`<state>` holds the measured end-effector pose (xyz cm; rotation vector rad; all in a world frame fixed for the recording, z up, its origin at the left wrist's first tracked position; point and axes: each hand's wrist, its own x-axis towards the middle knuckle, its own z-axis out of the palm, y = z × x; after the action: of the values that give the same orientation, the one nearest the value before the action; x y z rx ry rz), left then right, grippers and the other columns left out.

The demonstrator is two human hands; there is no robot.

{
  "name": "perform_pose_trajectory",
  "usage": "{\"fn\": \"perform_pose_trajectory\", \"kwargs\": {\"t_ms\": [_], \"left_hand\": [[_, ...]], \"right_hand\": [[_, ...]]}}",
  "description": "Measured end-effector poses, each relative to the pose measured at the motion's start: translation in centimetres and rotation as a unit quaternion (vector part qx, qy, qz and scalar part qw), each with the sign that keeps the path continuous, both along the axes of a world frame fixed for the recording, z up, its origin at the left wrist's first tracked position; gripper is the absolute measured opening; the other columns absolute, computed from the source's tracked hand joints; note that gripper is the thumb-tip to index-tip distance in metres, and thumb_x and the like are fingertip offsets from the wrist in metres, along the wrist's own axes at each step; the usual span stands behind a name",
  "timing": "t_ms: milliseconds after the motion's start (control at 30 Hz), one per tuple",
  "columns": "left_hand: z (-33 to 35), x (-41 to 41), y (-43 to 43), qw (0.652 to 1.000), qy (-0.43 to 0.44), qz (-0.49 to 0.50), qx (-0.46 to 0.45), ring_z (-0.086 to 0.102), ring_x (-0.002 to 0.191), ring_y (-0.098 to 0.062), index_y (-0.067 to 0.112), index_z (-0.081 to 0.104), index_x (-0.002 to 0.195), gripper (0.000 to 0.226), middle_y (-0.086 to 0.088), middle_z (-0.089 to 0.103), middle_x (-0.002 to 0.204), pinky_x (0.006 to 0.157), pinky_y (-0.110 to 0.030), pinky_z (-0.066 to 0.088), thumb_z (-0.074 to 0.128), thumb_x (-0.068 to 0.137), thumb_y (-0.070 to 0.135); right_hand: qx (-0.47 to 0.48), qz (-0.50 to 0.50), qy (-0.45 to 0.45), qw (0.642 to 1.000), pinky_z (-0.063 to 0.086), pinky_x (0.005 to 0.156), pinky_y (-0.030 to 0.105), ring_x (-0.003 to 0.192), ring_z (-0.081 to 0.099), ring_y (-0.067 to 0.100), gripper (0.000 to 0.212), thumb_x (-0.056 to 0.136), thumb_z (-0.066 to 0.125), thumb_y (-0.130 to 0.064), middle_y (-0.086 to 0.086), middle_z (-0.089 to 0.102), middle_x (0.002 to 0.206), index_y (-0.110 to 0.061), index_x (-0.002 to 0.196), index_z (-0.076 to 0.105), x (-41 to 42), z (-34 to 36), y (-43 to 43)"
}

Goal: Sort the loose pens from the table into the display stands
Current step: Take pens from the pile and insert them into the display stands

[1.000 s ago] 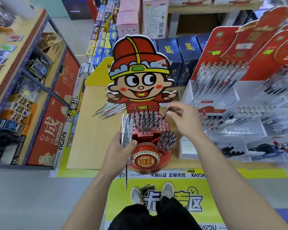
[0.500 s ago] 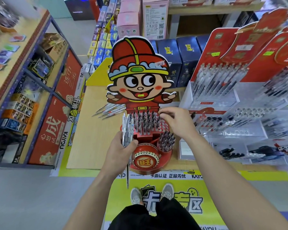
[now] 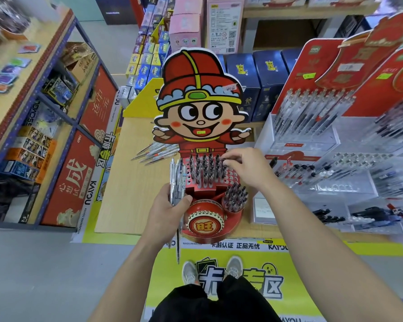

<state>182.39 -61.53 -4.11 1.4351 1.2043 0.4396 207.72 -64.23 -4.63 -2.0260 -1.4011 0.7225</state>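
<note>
Fingers (image 3: 185,200) clamp: left hand (image 3: 165,214), pen bundle (image 3: 177,180) (about four); right hand (image 3: 249,170), one pen (image 3: 226,163).

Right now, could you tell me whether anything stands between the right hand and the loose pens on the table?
Yes: the upright pens filling the red stand lie between the right hand and the loose pens; reaching over them looks possible.
</note>
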Motion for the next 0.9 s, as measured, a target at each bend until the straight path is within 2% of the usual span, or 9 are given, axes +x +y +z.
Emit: {"fn": "perform_pose_trajectory", "kwargs": {"t_ms": [167,267,333,400,500,633,767,900], "left_hand": [[0.4,0.4,-0.1,1.000,-0.016,-0.006,-0.002,0.058,0.056,-0.009,0.024,0.059,0.104,0.009,0.005,0.065,0.066,0.059,-0.033,0.049,0.065,0.098,0.021],[1.1,1.1,-0.4,0.999,-0.037,-0.026,-0.002,0.059,0.055,-0.007,0.023,0.059,0.108,0.010,0.006,0.066,0.066,0.057,-0.027,0.048,0.064,0.099,0.019],[1.7,1.8,-0.8,0.998,-0.053,-0.041,-0.007,0.057,0.052,-0.013,0.021,0.059,0.112,0.012,0.002,0.064,0.064,0.053,-0.029,0.049,0.063,0.100,0.019],[2.0,2.5,-1.2,0.996,-0.064,-0.059,-0.012,0.055,0.050,-0.020,0.021,0.057,0.113,0.014,-0.007,0.060,0.061,0.050,-0.033,0.050,0.062,0.100,0.019],[2.1,3.5,-1.6,0.993,-0.080,-0.090,-0.018,0.052,0.050,-0.024,0.024,0.054,0.114,0.016,-0.011,0.056,0.058,0.051,-0.036,0.049,0.062,0.101,0.019],[2.0,4.2,-1.9,0.991,-0.086,-0.104,-0.020,0.052,0.050,-0.024,0.025,0.054,0.114,0.016,-0.012,0.056,0.059,0.052,-0.039,0.049,0.061,0.101,0.019],[1.9,4.6,-1.8,0.988,-0.098,-0.112,-0.031,0.051,0.047,-0.021,0.021,0.053,0.114,0.016,-0.007,0.052,0.055,0.051,-0.036,0.050,0.062,0.101,0.018],[1.6,4.6,-1.6,0.986,-0.105,-0.122,-0.034,0.054,0.050,-0.021,0.022,0.054,0.119,0.022,-0.001,0.054,0.055,0.055,-0.038,0.052,0.064,0.099,0.026]], "right_hand": [[0.007,-0.029,0.038,0.999,0.047,0.090,0.014,0.096,0.061,0.000,0.023,0.096,0.066,-0.016,-0.006,0.072,0.114,-0.020,0.117,0.075,0.0,1.1,-0.6],[0.058,-0.090,0.047,0.993,0.048,0.085,0.008,0.092,0.062,-0.006,0.022,0.096,0.065,-0.015,-0.013,0.071,0.106,-0.022,0.114,0.075,-0.2,2.5,-1.6],[0.086,-0.111,0.069,0.988,0.047,0.079,0.005,0.090,0.062,-0.009,0.018,0.095,0.067,-0.021,-0.019,0.070,0.101,-0.024,0.112,0.074,-1.2,3.5,-2.3],[0.095,-0.101,0.099,0.985,0.048,0.080,0.008,0.091,0.064,-0.007,0.020,0.095,0.069,-0.030,-0.020,0.069,0.097,-0.026,0.114,0.073,-2.8,4.2,-2.9],[0.086,-0.089,0.141,0.982,0.052,0.082,0.014,0.091,0.065,-0.005,0.029,0.092,0.071,-0.039,-0.018,0.071,0.095,-0.027,0.118,0.071,-4.6,4.5,-3.3],[0.080,-0.100,0.170,0.977,0.057,0.086,0.029,0.088,0.068,0.000,0.027,0.089,0.075,-0.035,-0.017,0.073,0.091,-0.028,0.115,0.072,-4.8,4.3,-3.3],[0.057,-0.097,0.203,0.973,0.057,0.078,0.024,0.085,0.069,0.003,0.030,0.087,0.079,-0.029,-0.015,0.073,0.093,-0.030,0.114,0.069,-4.3,4.5,-3.5],[0.056,-0.103,0.204,0.972,0.059,0.083,0.030,0.087,0.070,0.009,0.026,0.086,0.080,-0.024,-0.010,0.073,0.093,-0.029,0.109,0.069,-3.8,4.7,-3.3]]}}
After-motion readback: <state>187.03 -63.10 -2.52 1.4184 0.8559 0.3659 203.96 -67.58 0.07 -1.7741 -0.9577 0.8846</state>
